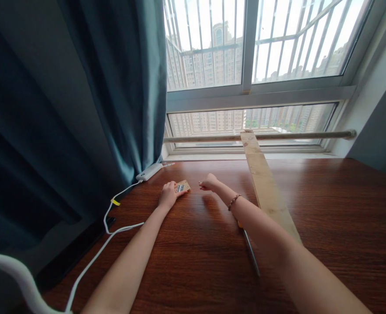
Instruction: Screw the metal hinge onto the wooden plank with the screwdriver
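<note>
My left hand (168, 194) grips the near left end of a small wooden piece (187, 186) on the tabletop, thumb along its near side and fingers over the top. A silvery metal plate with dark spots (180, 188), possibly a hinge, lies on that piece. Just to the right, my right hand (209, 182) is closed in a pinch, apart from the wood. Something tiny shows at its fingertips, too small to name. Under my right forearm lies a screwdriver (252, 253) with a metal shaft; its orange handle is mostly hidden.
A long wooden plank (271, 187) runs from the window rail (301, 136) towards me, right of my hands. At the back left, a white power strip (149, 172) sits by the blue curtain (140, 87). White cables (106, 213) loop along the left of the brown table (193, 270).
</note>
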Demonstrator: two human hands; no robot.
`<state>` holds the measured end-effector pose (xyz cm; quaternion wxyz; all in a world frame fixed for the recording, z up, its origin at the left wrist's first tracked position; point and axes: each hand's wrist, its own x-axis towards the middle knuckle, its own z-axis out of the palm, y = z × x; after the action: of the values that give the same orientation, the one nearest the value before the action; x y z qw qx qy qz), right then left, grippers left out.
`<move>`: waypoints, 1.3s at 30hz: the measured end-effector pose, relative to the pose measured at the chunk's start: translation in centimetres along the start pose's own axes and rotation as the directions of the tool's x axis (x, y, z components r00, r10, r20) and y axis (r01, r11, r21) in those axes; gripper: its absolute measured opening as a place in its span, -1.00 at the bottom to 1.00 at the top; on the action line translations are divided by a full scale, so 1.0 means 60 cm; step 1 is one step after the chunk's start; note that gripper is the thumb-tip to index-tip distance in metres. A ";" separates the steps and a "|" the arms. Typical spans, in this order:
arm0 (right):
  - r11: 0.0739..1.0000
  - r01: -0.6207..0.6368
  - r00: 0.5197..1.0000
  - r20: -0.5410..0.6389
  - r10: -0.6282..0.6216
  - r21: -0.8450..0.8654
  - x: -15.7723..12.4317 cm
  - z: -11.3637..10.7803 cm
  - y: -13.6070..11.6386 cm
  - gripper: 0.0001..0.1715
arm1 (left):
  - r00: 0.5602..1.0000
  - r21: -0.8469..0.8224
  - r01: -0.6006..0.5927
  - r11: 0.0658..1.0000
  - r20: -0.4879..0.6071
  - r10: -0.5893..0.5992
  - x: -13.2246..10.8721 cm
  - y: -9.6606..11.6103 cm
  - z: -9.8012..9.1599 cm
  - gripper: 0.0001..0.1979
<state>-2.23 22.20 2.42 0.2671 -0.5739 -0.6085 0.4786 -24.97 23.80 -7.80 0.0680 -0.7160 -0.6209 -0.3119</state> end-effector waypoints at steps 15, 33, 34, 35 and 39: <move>0.795 -0.116 0.882 -0.430 -0.193 -0.595 -0.188 -0.364 0.214 -0.63 | 0.991 0.023 -0.130 0.991 -0.016 0.130 -0.003 0.034 0.011 -0.51; 0.455 -0.338 0.896 -0.430 -0.113 -0.824 -0.209 -0.340 0.338 -0.56 | 0.973 -0.008 -0.226 0.974 0.047 0.226 0.032 0.251 0.074 -0.55; 0.452 -0.337 0.897 -0.427 -0.113 -0.826 -0.210 -0.339 0.338 -0.57 | 0.975 -0.011 -0.215 0.976 0.049 0.216 0.039 0.262 0.082 -0.55; 0.450 -0.333 0.899 -0.423 -0.114 -0.829 -0.213 -0.339 0.338 -0.59 | 0.978 -0.016 -0.202 0.979 0.051 0.203 0.046 0.271 0.090 -0.54; 0.482 -0.338 0.897 -0.432 -0.097 -0.808 -0.225 -0.349 0.336 -0.70 | 0.983 -0.039 -0.167 0.985 0.072 0.169 0.060 0.294 0.113 -0.54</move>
<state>27.66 12.75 -4.13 0.0303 -0.7600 -0.6491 -0.0120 -5.94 26.24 -6.17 0.0590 -0.7780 -0.5553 -0.2879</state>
